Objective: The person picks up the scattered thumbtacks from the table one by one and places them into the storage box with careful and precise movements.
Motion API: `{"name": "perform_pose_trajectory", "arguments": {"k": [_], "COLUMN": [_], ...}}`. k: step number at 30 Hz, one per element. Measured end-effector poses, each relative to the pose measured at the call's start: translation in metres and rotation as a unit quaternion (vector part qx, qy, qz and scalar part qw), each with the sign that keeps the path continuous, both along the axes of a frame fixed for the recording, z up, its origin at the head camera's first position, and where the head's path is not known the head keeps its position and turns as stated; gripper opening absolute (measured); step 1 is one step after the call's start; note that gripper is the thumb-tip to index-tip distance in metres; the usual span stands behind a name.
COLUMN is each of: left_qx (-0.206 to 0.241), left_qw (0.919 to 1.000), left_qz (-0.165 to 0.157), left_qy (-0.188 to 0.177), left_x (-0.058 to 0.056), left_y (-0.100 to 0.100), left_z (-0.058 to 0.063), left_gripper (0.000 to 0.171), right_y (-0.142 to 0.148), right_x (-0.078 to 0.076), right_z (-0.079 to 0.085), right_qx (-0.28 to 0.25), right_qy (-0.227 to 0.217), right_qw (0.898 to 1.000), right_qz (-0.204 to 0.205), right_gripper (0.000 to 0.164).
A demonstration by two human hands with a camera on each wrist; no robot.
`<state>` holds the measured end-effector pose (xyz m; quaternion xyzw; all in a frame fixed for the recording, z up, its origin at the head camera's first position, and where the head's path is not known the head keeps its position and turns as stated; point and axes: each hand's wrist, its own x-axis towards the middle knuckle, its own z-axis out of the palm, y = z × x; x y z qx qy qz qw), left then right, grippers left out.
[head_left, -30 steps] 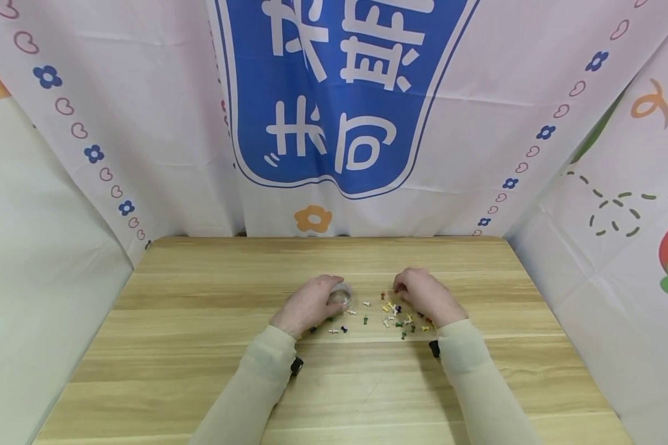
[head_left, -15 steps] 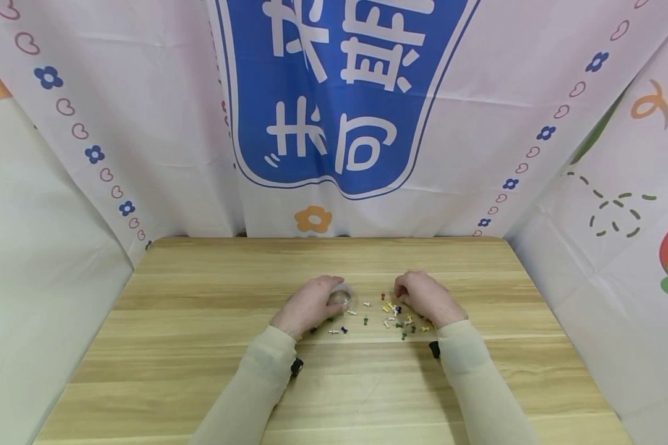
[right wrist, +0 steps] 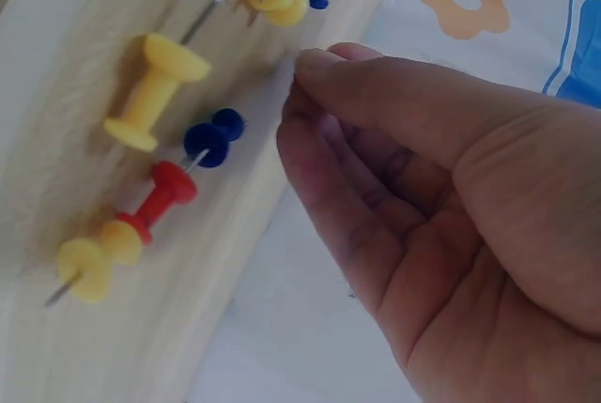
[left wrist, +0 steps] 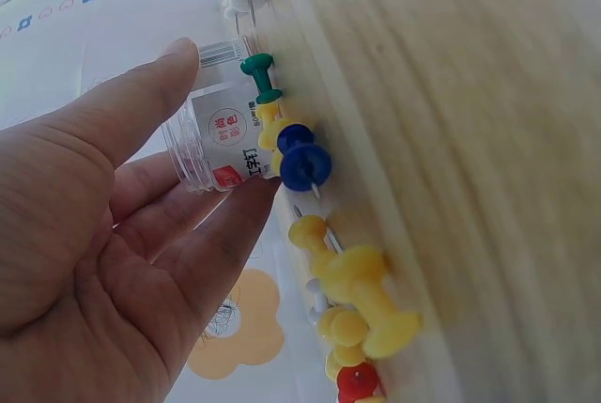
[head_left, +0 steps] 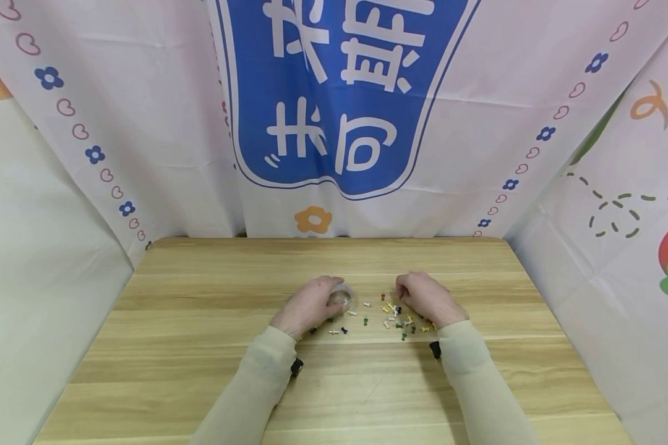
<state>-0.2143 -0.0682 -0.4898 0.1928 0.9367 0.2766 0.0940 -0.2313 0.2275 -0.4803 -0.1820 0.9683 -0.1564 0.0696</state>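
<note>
Wood-grain table [head_left: 362, 383] bears scattered push pins [left wrist: 366, 295]. Left hand [head_left: 308, 306] grips clear jar [left wrist: 221, 131]. Red pin [head_left: 383, 296] lies just left of nearer right hand [head_left: 430, 298]; its fingertips together, anything pinched cannot be told.

A small, see-through plastic jar [left wrist: 225, 131] with a white label stands up straight in the left hand [head_left: 308, 303]. Little push pins [left wrist: 368, 298], yellow, white, green, blue and red, lie scattered on the table [head_left: 334, 389] beside it.
</note>
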Motion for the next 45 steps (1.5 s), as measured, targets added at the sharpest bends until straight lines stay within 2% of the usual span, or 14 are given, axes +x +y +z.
{"name": "perform_pose_trajectory", "arguments": {"k": [4, 7, 12, 17, 21, 26, 38, 45], "left_qx": [0.008, 0.032, 0.078, 0.094, 0.093, 0.092, 0.095, 0.086], "left_qw": [1.0000, 0.9991, 0.9941, 0.9904, 0.9904, 0.9908, 0.9912, 0.9919], "left_qz": [0.005, 0.020, 0.052, 0.066, 0.066, 0.061, 0.049, 0.051], "left_qy": [-0.003, -0.018, -0.054, -0.078, -0.078, -0.078, -0.077, -0.078], "left_x": [0.000, 0.001, 0.001, -0.001, -0.002, -0.003, -0.003, -0.005], "left_y": [0.001, 0.000, 0.000, -0.002, -0.003, -0.004, -0.006, -0.006], "left_z": [0.000, 0.001, 0.003, 0.002, 0.002, 0.001, 0.001, -0.001], "left_gripper": [0.063, 0.063, 0.062, 0.061, 0.060, 0.058, 0.057, 0.058], "right_y": [-0.002, -0.004, -0.008, -0.017, -0.026, -0.039, -0.070, -0.082], "right_x": [0.000, 0.000, 0.000, 0.001, 0.003, 0.007, 0.020, 0.025], "right_z": [0.002, 0.004, 0.006, 0.008, 0.008, 0.007, 0.002, -0.001], "right_qx": [-0.009, -0.022, -0.086, -0.157, -0.202, -0.247, -0.275, -0.278], "right_qy": [0.002, -0.001, -0.023, -0.044, -0.060, -0.074, -0.066, -0.091], "right_qw": [1.000, 1.000, 0.996, 0.986, 0.975, 0.962, 0.957, 0.953], "right_qz": [0.000, 0.001, -0.015, -0.044, -0.072, -0.086, -0.063, -0.073], "right_gripper": [0.016, 0.014, 0.013, 0.010, 0.008, 0.007, 0.008, 0.006]}}
